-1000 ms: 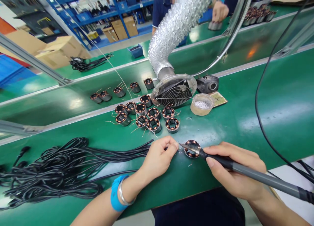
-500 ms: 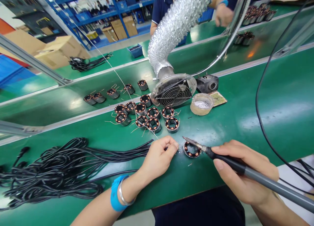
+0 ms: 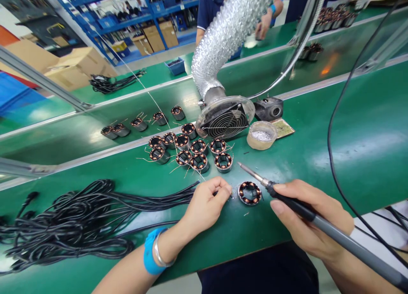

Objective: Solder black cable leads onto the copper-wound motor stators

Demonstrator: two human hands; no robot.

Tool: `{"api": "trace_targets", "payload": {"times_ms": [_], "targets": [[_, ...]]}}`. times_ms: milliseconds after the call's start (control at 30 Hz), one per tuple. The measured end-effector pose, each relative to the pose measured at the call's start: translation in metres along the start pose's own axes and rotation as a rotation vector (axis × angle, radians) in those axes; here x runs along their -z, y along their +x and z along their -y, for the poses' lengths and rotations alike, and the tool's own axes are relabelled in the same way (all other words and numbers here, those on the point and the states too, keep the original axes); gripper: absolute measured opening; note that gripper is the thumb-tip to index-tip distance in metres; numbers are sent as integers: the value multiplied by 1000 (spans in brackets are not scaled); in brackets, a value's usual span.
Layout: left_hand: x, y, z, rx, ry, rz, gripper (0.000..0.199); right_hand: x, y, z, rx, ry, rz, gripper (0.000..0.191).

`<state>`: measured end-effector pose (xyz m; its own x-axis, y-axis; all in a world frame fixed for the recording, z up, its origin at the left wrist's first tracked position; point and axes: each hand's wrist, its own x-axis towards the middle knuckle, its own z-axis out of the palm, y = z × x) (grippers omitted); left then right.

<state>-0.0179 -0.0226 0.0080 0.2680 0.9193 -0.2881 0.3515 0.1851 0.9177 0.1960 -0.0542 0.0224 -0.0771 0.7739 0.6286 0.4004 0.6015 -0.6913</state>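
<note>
My right hand is closed round a soldering iron, its tip raised above the bench and pointing up-left. Just below the tip, a copper-wound ring lies flat on the green bench. Left of this ring, my left hand is pinched shut at the ends of thin wires; what exactly sits between the fingertips is too small to make out. Black cables run up to and behind this hand. Several more wound rings with loose copper wire ends stand beyond my hands.
A fume fan on a silver duct stands behind the rings. Beside it are a round tub and a small tray. A black cord hangs at the right. A person works across the bench.
My right hand has drawn the soldering iron slightly left and its tip has lifted away from the ring. Rings on the far ledge have shifted left. My left hand has stayed put.
</note>
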Motion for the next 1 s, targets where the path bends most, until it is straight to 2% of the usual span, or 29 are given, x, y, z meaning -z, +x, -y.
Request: {"api": "trace_targets", "payload": {"times_ms": [133, 333, 433, 567, 667, 767, 867, 1000], "targets": [[2, 1, -1, -8, -11, 51, 29, -13, 6, -5, -7, 10, 106, 36], [9, 0, 4, -34, -141, 183, 35, -43, 19, -15, 120, 25, 258, 24], [13, -2, 2, -61, -82, 209, 35, -48, 16, -17, 143, 8, 276, 27], [15, -3, -6, -71, 12, 206, 31, -45, 9, -16, 97, 42, 286, 26], [11, -1, -7, 39, -126, 197, 31, -42, 4, -16, 86, 35, 260, 25], [5, 0, -4, 135, -241, 118, 28, -41, 0, -15, -14, 19, 252, 27], [0, -2, -2, 174, -290, 66, 28, -41, -3, -14, -122, 26, 282, 32], [-4, -7, -2, 203, -350, 42, 30, -43, -2, -13, -113, 36, 291, 26]]}}
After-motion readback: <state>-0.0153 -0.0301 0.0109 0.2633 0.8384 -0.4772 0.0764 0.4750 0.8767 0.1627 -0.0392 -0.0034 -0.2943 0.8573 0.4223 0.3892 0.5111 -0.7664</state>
